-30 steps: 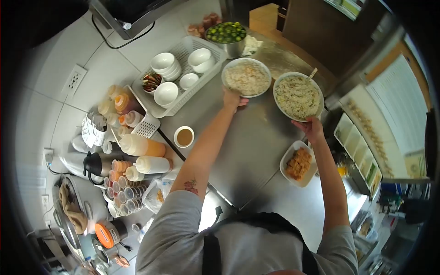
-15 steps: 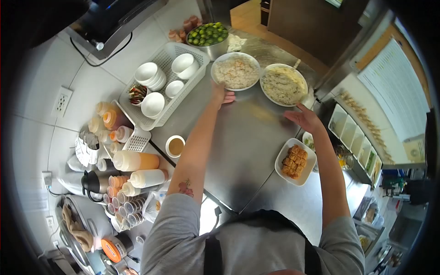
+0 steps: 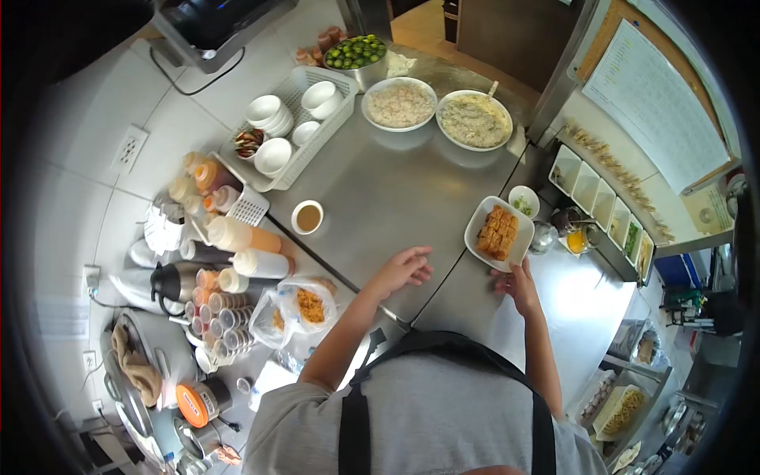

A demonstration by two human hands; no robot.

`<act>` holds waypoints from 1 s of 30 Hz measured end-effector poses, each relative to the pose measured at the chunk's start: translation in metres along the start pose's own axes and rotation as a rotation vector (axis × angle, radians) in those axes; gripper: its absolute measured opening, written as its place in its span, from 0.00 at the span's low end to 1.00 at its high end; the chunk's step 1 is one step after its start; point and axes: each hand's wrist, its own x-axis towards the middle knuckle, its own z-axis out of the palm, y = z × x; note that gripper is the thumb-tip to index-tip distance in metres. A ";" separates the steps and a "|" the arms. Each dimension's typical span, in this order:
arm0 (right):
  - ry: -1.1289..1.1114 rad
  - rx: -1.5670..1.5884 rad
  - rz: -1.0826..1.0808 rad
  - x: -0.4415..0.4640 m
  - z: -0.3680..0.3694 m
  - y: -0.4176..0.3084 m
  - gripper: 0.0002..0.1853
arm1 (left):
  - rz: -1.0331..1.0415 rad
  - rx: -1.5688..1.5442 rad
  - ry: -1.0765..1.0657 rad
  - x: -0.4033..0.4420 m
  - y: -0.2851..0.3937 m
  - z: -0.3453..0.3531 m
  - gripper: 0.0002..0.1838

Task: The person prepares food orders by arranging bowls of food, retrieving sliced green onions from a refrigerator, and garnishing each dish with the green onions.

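Observation:
My right hand (image 3: pixel 518 286) grips the near edge of a white rectangular dish (image 3: pixel 522 241), thumb on the rim and fingers partly hidden beneath. Sliced, golden-brown fried cutlet (image 3: pixel 497 233) fills that dish. My left hand (image 3: pixel 404 271) hovers above the steel counter (image 3: pixel 380 202) with nothing in it, its fingers loosely apart. Just beyond the dish sits a small bowl with chopped greens (image 3: pixel 523 203). A cup of brown sauce (image 3: pixel 307 217) stands to the left. Two large bowls of rice, one plain-looking (image 3: pixel 401 104) and one with yellowish bits (image 3: pixel 475 120), are at the far side.
At the left are a grey basket (image 3: pixel 313 158) of white bowls, squeeze bottles (image 3: pixel 245 236), lidded cups (image 3: pixel 229 321) and a plastic bag of crumbs (image 3: pixel 277 317). A steel bowl of green citrus (image 3: pixel 366 73) stands at the back. Ingredient bins (image 3: pixel 586 190) line the right.
Both hands have come back from the rice bowls toward my body. The right hand has taken hold of the cutlet dish; the left is now over the near counter. The view has shifted.

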 end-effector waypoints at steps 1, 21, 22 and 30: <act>-0.009 0.010 -0.015 0.010 -0.001 0.010 0.25 | 0.024 0.033 0.009 -0.012 -0.001 0.000 0.23; -0.313 0.201 -0.227 0.179 0.156 -0.003 0.23 | 1.304 1.202 1.236 -0.232 0.390 -0.108 0.24; -0.306 0.205 -0.149 0.175 0.156 -0.011 0.24 | 1.336 1.200 1.307 -0.229 0.415 -0.120 0.24; -0.224 -0.014 -0.033 0.087 0.070 -0.007 0.19 | 1.375 0.900 1.612 -0.189 0.501 -0.153 0.17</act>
